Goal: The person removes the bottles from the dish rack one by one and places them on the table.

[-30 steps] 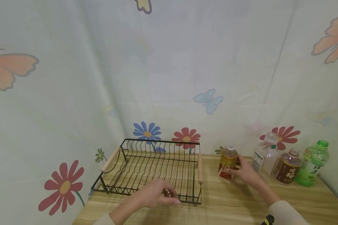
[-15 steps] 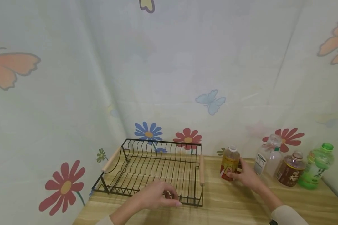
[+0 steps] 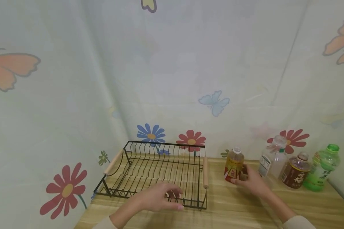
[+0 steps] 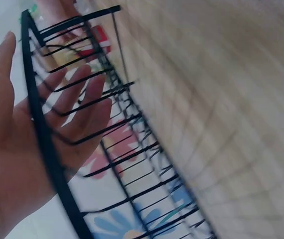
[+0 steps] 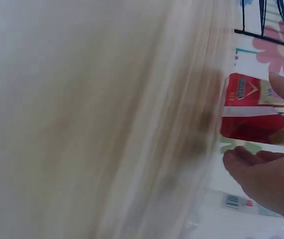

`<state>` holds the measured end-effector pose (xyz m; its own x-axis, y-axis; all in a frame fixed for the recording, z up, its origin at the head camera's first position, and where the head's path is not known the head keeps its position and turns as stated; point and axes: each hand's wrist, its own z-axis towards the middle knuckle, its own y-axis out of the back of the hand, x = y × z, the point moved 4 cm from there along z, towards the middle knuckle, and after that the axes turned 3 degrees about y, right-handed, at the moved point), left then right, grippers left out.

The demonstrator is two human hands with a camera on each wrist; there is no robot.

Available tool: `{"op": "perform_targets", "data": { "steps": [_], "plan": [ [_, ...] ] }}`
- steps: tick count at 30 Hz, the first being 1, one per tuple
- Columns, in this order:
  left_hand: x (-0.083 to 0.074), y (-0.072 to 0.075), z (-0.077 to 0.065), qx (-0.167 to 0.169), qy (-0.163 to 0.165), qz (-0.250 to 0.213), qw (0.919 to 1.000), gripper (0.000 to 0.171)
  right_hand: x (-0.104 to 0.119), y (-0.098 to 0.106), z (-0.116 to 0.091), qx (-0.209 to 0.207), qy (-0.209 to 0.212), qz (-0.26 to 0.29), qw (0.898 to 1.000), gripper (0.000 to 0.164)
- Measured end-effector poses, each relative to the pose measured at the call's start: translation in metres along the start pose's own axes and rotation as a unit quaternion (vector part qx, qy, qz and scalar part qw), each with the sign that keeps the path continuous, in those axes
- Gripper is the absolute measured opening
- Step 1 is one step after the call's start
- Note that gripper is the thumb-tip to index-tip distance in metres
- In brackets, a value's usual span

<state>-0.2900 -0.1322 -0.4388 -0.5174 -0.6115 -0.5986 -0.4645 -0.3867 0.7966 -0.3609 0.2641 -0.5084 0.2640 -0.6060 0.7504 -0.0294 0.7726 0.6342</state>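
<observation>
A clear plastic drink bottle [image 3: 234, 165] with a yellow and red label stands upright on the wooden table, right of the dish rack. My right hand [image 3: 253, 183] is around its right side, thumb low at the front and fingers behind. In the right wrist view the thumb and fingers are spread, with gaps between them and the bottle [image 5: 251, 112]. My left hand [image 3: 157, 197] hovers at the front edge of the black wire dish rack [image 3: 160, 168], fingers loosely bent and holding nothing. In the left wrist view the rack's wires overlap the left hand [image 4: 47, 134].
Right of my right hand stand a clear bottle [image 3: 273, 159], a dark-labelled bottle [image 3: 295, 173] and a green bottle [image 3: 321, 168]. The rack has wooden handles [image 3: 205, 173] on its two sides. A flower-and-butterfly curtain [image 3: 172, 79] hangs behind the table.
My right thumb has slid lower and the right fingers have loosened from the bottle. The left fingers have spread slightly. The bottle stays in place; the view has shifted slightly.
</observation>
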Motion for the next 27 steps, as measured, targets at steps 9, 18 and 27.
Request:
{"op": "perform_targets", "data": {
  "steps": [9, 18, 27],
  "plan": [
    [-0.032, 0.034, -0.021, -0.053, 0.033, 0.087, 0.9943, 0.080, 0.034, 0.016, -0.055, 0.010, 0.079, -0.122, 0.989, 0.088],
    [-0.111, 0.072, -0.018, -0.177, -0.087, 0.196, 0.9606, 0.081, 0.129, 0.051, -0.075, 0.006, 0.188, -0.250, 0.950, 0.083],
    [-0.117, 0.121, 0.027, -0.289, -0.090, 0.258, 0.9174, 0.087, 0.185, 0.084, -0.044, -0.067, 0.256, -0.320, 0.910, 0.096]
  ]
}}
